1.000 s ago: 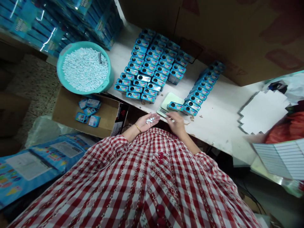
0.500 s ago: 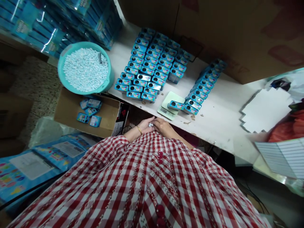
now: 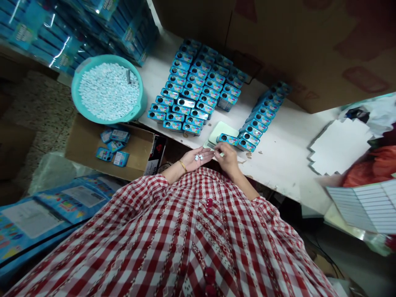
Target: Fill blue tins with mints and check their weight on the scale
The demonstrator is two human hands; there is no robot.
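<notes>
Palm up, my left hand point(image 3: 195, 159) holds several small white candies point(image 3: 199, 157) in its hollow, the fingers stretched towards the right. Just beyond those fingertips, my right hand point(image 3: 227, 157) is closed in a pinch at the near edge of a pale green scale point(image 3: 219, 131). What the pinch holds, if anything, is too small to make out. A blue tin point(image 3: 228, 139) with a dark round opening rests on the scale, close above the right knuckles. Part of the scale's front is hidden by the right hand.
Rows of blue tins point(image 3: 188, 93) stand on the white table point(image 3: 275, 161), with another line of tins point(image 3: 260, 119) to the right. A turquoise tub point(image 3: 140, 101) full of white candies is at the left, above a cardboard box point(image 3: 136, 159) holding several tins. A large carton point(image 3: 278, 49) borders the back.
My hands have moved apart. The right hand has gone up and right to the scale, while the left has turned its palm up, showing the candies.
</notes>
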